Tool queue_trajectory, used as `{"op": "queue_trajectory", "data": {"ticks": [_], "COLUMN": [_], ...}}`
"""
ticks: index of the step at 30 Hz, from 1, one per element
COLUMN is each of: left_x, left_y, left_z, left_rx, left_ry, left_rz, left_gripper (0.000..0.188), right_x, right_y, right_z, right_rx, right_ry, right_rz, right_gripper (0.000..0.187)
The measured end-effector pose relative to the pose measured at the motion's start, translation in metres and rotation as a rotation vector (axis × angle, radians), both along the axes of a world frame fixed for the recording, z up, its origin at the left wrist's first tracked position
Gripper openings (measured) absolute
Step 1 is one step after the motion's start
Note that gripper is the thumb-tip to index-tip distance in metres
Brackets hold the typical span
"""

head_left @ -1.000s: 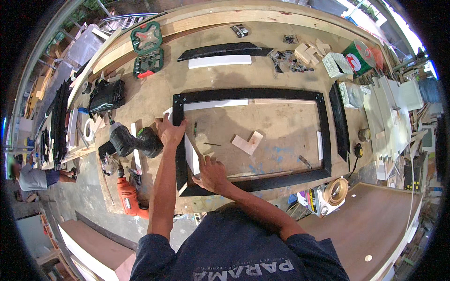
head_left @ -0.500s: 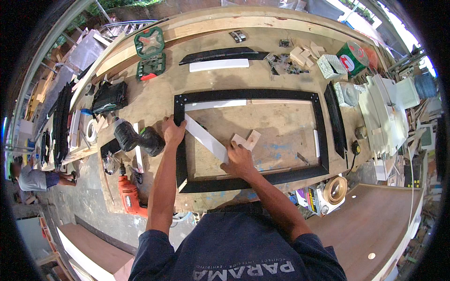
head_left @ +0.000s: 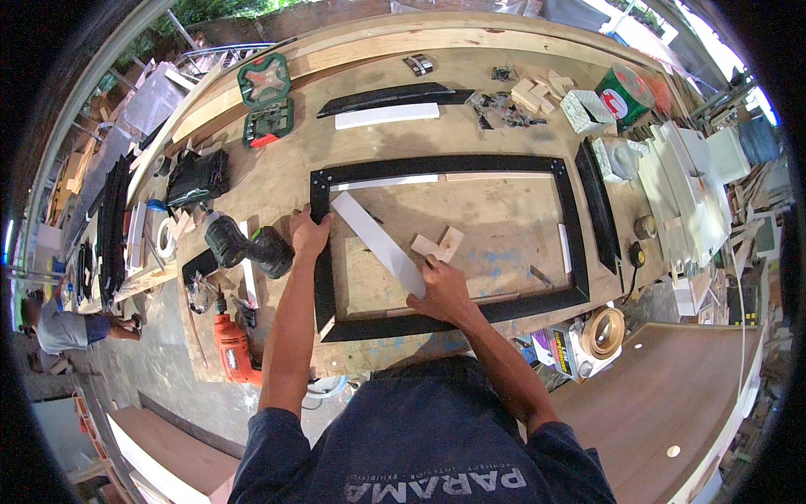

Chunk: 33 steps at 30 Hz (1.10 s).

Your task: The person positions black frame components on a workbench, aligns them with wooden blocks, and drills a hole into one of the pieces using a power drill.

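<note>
A black rectangular frame [head_left: 437, 166] lies flat on the wooden workbench, with screw heads showing at its upper corners. My left hand [head_left: 310, 233] is closed over its left side. In my right hand [head_left: 445, 292], inside the frame's opening, is the lower end of a white strip [head_left: 378, 238]. The strip slants from near the frame's left side down to that hand, and its upper end sits apart from the frame. Small pale wood blocks [head_left: 451, 244] lie just beyond my right hand. White strips also run along the frame's inner top and right edges.
Left of the frame stand a dark cordless drill [head_left: 273, 250] and an orange drill [head_left: 234, 349]. An open green bit case [head_left: 269, 122] lies farther back. Black mitred pieces [head_left: 395, 99] rest beyond and right of the frame. A green can [head_left: 625, 94] stands at the far right.
My right hand has moved slightly right with the white strip's lower end. The strip's upper end has come away from the frame's left side. My left hand stays on the frame.
</note>
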<state>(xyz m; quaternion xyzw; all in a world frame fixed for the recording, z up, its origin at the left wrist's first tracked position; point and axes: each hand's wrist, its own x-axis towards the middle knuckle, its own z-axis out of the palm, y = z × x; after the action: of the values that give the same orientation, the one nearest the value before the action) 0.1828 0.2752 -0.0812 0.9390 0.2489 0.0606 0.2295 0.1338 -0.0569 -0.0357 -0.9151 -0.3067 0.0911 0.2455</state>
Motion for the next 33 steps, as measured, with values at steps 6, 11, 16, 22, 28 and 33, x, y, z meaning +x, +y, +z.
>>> {"op": "queue_trajectory", "data": {"ticks": [6,11,16,22,28,33], "left_x": [-0.012,-0.066,-0.105,-0.086,-0.118,-0.127], "left_y": [0.007,-0.06,-0.135,-0.175,-0.162,-0.147], "left_z": [0.001,0.017,0.0,-0.005,0.136,0.149], "left_rx": [-0.04,0.1,0.134,-0.234,0.001,0.066], "left_ry": [-0.114,-0.281,-0.138,-0.398,-0.633,0.151], "left_rz": [0.023,-0.154,-0.34,-0.409,-0.49,-0.968], "left_gripper": [0.063,0.042,0.049,0.033,0.04,0.051], "right_x": [0.005,0.008,-0.001,-0.011,-0.045,-0.06], "right_y": [0.012,-0.029,-0.079,-0.107,-0.122,-0.101], "right_z": [0.009,0.025,0.04,0.045,0.056,0.06], "right_rx": [0.113,0.0,-0.008,0.335,0.405,0.371], "right_ry": [-0.054,-0.101,-0.103,-0.102,-0.011,0.029], "right_rz": [-0.041,-0.152,-0.222,-0.398,-0.165,-0.005], "right_gripper": [0.06,0.059,0.055,0.052,0.059,0.055]}}
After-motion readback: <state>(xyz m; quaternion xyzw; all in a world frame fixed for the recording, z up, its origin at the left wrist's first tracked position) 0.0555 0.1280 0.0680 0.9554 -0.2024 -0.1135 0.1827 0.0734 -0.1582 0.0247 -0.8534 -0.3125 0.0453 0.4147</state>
